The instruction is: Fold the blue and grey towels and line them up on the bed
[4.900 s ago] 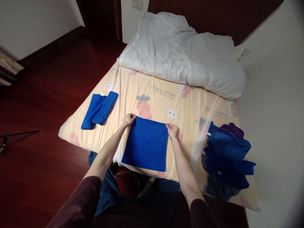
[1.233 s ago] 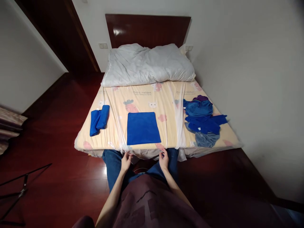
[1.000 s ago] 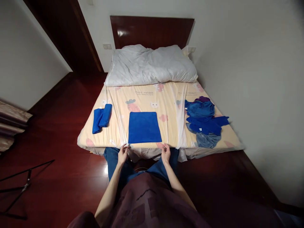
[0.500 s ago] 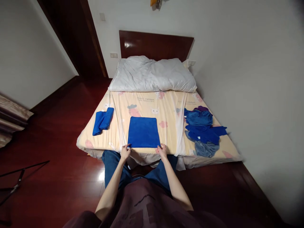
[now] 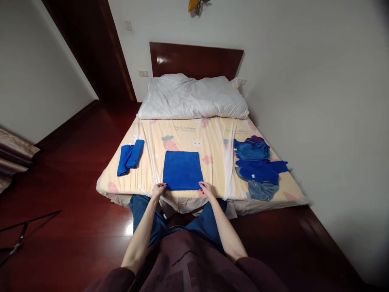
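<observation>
1. Ahead of you, a pale quilt [image 5: 194, 99] lies bunched across the far end of the bed [image 5: 214, 140].
2. Behind it you see a glossy dark headboard [image 5: 197, 60] against the white wall [image 5: 288, 101], with a socket plate [image 5: 143, 73] on its left.
3. To your left stands a dark door [image 5: 97, 48].
4. Nearer you, a striped curtain [image 5: 15, 156] and a thin black stand [image 5: 22, 233], both partly cut off, flank the reddish floor [image 5: 82, 202].

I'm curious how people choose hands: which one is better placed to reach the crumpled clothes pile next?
Probably the right hand: it is nearer the crumpled clothes pile, while the left hand is farther off, at the other near corner of the flat blue cloth. Both seem to pinch it.
</observation>
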The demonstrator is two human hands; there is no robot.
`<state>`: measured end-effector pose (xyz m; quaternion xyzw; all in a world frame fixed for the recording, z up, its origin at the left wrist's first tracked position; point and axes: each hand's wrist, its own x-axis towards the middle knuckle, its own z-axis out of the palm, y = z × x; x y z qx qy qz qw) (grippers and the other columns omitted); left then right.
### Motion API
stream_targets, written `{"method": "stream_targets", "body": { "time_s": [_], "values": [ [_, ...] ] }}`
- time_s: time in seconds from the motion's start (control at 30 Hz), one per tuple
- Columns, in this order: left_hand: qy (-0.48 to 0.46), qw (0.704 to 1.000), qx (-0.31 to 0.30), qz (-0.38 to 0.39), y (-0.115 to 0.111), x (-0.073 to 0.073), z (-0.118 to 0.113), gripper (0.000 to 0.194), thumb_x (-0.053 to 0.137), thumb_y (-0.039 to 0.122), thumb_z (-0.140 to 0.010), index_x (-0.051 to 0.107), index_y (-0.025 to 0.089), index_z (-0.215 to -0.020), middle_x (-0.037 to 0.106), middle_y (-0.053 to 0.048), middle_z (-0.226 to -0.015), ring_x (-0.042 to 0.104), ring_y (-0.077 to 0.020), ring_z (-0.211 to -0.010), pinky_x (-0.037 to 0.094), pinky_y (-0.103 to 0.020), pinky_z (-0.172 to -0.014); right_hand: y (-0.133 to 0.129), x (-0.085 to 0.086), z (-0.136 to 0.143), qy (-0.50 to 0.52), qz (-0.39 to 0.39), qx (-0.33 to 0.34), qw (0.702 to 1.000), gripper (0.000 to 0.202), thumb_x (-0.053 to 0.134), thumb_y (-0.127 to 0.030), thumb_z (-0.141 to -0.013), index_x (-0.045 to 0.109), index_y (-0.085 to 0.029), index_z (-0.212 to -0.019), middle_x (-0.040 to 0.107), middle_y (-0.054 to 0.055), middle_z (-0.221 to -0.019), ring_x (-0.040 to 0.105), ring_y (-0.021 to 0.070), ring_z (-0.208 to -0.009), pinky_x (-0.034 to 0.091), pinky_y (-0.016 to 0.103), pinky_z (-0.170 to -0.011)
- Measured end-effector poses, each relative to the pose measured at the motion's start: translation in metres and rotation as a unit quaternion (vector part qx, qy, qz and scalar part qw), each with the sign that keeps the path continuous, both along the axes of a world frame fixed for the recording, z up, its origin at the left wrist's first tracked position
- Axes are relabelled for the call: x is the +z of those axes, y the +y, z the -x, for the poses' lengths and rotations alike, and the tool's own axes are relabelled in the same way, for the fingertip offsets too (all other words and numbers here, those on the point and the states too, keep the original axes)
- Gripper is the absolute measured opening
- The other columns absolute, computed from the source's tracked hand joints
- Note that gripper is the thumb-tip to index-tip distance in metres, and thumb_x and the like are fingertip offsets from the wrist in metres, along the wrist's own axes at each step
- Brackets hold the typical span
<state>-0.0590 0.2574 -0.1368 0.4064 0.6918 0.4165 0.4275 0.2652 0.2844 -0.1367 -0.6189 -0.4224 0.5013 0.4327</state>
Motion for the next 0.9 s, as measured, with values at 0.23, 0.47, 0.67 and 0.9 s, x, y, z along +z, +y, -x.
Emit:
{"method": "stream_targets", "body": {
  "time_s": [0.23, 0.47, 0.67, 0.9],
  "values": [
    [-0.074, 0.995, -0.019, 0.067, 0.006, 0.012, 0.009, 0.029, 0.066, 0.031, -0.076, 0.079, 0.012, -0.094, 0.067, -0.005, -0.064, 0.061, -0.0144, -0.055, 0.051, -0.027, -0.056, 0.001, 0.006, -0.004, 0.026, 0.021, 0.013, 0.999, 0.032, 0.075, -0.043, -0.070, 0.077, -0.018, -0.090, 0.075, 0.005, -0.080, 0.061, 0.0122, -0.047, 0.041, 0.021, -0.039],
    [-0.068, 0.996, 0.004, 0.060, -0.037, 0.007, 0.023, 0.039, 0.063, 0.033, -0.077, 0.077, 0.013, -0.106, 0.075, -0.008, -0.086, 0.065, -0.0169, -0.071, 0.053, -0.028, -0.065, -0.045, -0.006, -0.010, 0.030, 0.037, 0.041, 0.998, 0.047, 0.075, -0.049, -0.070, 0.079, -0.016, -0.103, 0.074, 0.005, -0.073, 0.064, 0.0174, -0.055, 0.048, 0.026, -0.047],
    [0.000, 0.996, -0.085, 0.009, -0.063, -0.002, 0.022, 0.059, 0.073, 0.024, -0.064, 0.071, 0.015, -0.122, 0.075, -0.007, -0.100, 0.068, -0.0203, -0.082, 0.056, -0.032, -0.076, -0.074, -0.018, -0.015, -0.026, -0.060, 0.065, 0.996, 0.052, 0.082, -0.032, -0.057, 0.078, -0.020, -0.108, 0.077, 0.009, -0.110, 0.071, 0.0243, -0.088, 0.060, 0.036, -0.075],
    [0.165, 0.973, -0.135, -0.095, -0.050, -0.002, 0.025, 0.057, 0.052, 0.007, -0.063, 0.075, 0.021, -0.114, 0.067, -0.006, -0.100, 0.064, -0.0220, -0.094, 0.052, -0.040, -0.095, -0.064, -0.025, -0.012, -0.149, -0.136, 0.056, 0.978, 0.043, 0.062, -0.015, -0.066, 0.079, -0.023, -0.104, 0.076, 0.006, -0.106, 0.069, 0.0263, -0.102, 0.055, 0.043, -0.094]
  ]
}}
